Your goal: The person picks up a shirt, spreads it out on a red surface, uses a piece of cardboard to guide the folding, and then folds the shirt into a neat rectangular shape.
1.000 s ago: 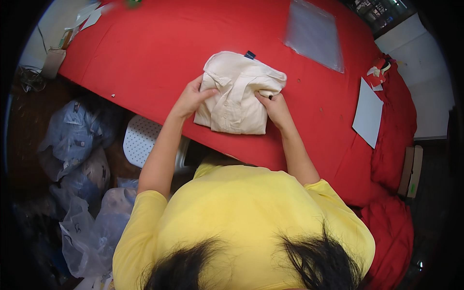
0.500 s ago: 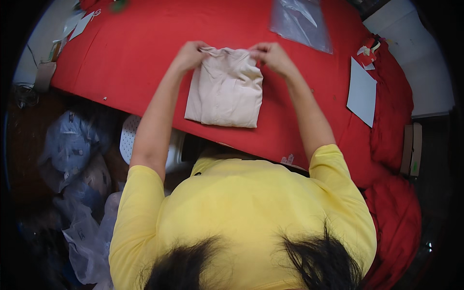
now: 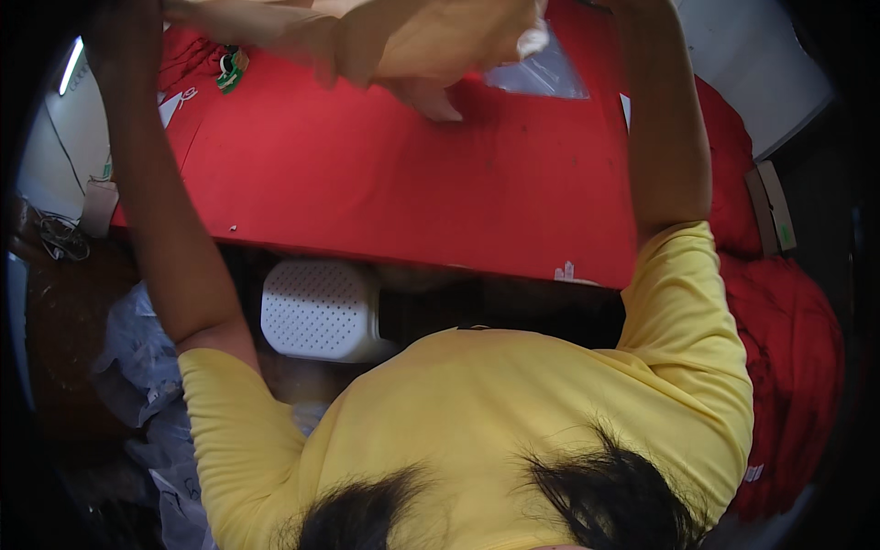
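A beige garment (image 3: 417, 41), loosely opened out and blurred in places, is stretched through the air over the far part of the red-covered table (image 3: 394, 192). One narrow part runs leftward to my left hand (image 3: 124, 13), and a loose end droops at the middle. Both my arms are raised and wide apart. My right hand (image 3: 642, 5) is at the top edge on the other side. The picture cuts off the fingers of both hands, but the garment hangs lifted between them. Behind it lies a clear plastic bag (image 3: 541, 75), partly covered.
A white perforated stool (image 3: 316, 307) stands under the near table edge. Plastic bags (image 3: 147, 344) fill the floor at left. Red cloth (image 3: 784, 367) is heaped at right, beside a narrow box (image 3: 772, 206). A green item (image 3: 231, 71) lies at far left.
The garment lay folded on the table, pinched at its top corners by both hands. Now it is up off the table and opened out, and both arms have risen and spread apart.
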Motion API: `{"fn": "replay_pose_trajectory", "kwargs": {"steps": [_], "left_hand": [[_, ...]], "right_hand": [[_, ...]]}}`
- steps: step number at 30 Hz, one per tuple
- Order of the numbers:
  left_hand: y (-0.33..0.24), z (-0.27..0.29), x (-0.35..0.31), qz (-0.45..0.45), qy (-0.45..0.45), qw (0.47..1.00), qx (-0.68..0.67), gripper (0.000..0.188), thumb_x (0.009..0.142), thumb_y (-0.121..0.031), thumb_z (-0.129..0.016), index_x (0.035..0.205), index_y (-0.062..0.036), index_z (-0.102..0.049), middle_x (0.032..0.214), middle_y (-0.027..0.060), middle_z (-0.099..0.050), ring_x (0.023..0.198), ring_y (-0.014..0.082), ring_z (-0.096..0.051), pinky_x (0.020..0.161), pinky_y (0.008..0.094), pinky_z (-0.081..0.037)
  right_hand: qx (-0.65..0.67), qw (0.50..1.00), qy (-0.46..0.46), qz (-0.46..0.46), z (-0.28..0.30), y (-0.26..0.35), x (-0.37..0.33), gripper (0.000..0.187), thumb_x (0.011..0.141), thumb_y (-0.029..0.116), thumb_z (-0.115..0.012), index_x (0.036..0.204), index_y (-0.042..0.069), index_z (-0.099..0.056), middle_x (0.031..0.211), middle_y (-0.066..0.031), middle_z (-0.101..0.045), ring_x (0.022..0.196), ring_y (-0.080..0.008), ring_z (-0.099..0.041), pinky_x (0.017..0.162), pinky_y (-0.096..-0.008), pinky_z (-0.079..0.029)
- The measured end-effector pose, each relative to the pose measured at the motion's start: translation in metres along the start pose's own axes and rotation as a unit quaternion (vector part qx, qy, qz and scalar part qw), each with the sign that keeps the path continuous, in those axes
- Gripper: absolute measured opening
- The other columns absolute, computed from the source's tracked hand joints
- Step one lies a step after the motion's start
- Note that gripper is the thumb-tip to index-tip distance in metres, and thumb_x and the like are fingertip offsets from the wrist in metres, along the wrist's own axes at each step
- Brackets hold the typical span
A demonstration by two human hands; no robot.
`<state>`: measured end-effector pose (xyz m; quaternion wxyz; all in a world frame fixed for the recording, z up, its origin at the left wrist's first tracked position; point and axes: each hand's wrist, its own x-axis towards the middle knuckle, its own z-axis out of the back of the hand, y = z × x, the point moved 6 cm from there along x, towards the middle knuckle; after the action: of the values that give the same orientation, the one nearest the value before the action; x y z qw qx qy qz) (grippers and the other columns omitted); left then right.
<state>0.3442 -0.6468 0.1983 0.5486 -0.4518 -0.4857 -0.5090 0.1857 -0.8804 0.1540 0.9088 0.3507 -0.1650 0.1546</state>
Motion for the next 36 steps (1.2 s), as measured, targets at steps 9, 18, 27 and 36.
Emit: {"fn": "replay_pose_trajectory", "kwargs": {"steps": [9, 18, 27, 36], "left_hand": [[-0.016, 0.049, -0.179, 0.181, 0.71, 0.659, -0.169, 0.027, 0.074, -0.014, -0.073, 0.098, -0.0041, -0.065, 0.078, 0.008, -0.059, 0.082, 0.0213, -0.06, 0.075, 0.0324, -0.049], [0.042, 0.031, -0.159, 0.274, 0.547, 0.706, -0.357, 0.009, 0.082, -0.008, -0.061, 0.085, -0.0019, -0.056, 0.073, -0.0005, -0.052, 0.069, 0.0089, -0.052, 0.062, 0.0235, -0.041], [-0.032, -0.184, -0.352, 0.169, 0.675, 0.707, -0.128, 0.054, 0.088, -0.035, -0.062, 0.135, -0.0132, -0.049, 0.141, 0.0131, -0.044, 0.129, 0.0326, -0.043, 0.105, 0.0463, -0.037], [-0.023, -0.19, -0.442, 0.216, 0.487, 0.835, 0.133, 0.062, 0.088, -0.054, -0.054, 0.14, -0.0227, -0.045, 0.152, 0.0044, -0.031, 0.142, 0.0283, -0.022, 0.11, 0.0621, -0.014]], "right_hand": [[0.078, 0.975, -0.113, -0.173, -0.004, 0.009, -0.154, 0.017, 0.089, 0.018, -0.062, 0.094, 0.002, -0.064, 0.08, -0.0017, -0.06, 0.076, -0.008, -0.053, 0.066, -0.0248, -0.045], [0.201, 0.962, -0.147, -0.114, -0.019, 0.034, -0.237, 0.031, 0.087, 0.024, -0.067, 0.102, -0.002, -0.06, 0.089, -0.0077, -0.063, 0.081, -0.0121, -0.058, 0.071, -0.0275, -0.046], [-0.31, 0.818, -0.046, -0.483, -0.197, -0.205, -0.237, 0.056, 0.091, 0.048, -0.052, 0.14, 0.021, -0.044, 0.149, -0.0126, -0.034, 0.138, -0.0361, -0.028, 0.106, -0.0667, -0.019], [-0.372, 0.863, -0.013, -0.341, -0.197, -0.244, -0.293, 0.059, 0.09, 0.049, -0.051, 0.142, 0.021, -0.043, 0.152, -0.0106, -0.03, 0.14, -0.0335, -0.024, 0.112, -0.0537, -0.018]]}}
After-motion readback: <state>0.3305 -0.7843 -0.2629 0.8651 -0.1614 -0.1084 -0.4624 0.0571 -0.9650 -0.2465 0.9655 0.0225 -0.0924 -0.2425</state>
